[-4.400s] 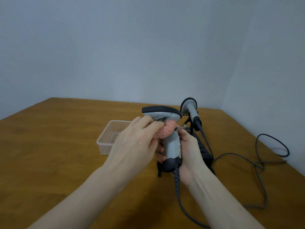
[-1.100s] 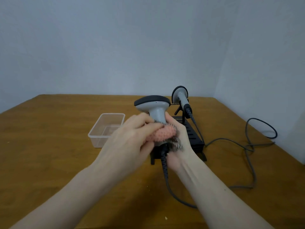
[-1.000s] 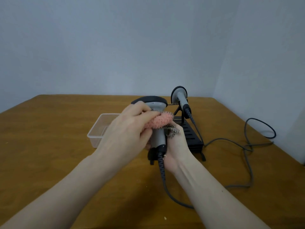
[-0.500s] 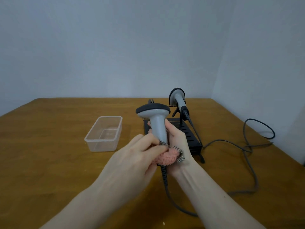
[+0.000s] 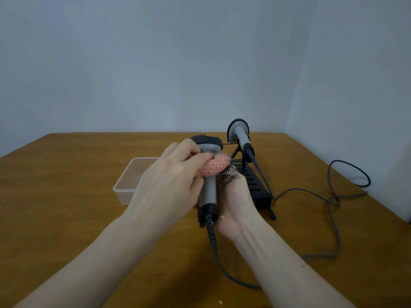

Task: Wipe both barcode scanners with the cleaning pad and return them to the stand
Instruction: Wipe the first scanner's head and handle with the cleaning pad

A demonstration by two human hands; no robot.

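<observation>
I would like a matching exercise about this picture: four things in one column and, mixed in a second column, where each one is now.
Things:
1. pink knitted cleaning pad
2. grey scanner with black head
3. second grey scanner
4. clear plastic tub

Places:
A. resting on the black stand
B. on the wooden table, left of the hands
C. gripped by the right hand
D. pressed against a scanner by the left hand

Pairs: 1-D, 2-C, 3-A, 4-B

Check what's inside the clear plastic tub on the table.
The visible part of the tub shows nothing inside, only bare clear plastic. The left hand covers its right half, so that part cannot be checked.
</observation>
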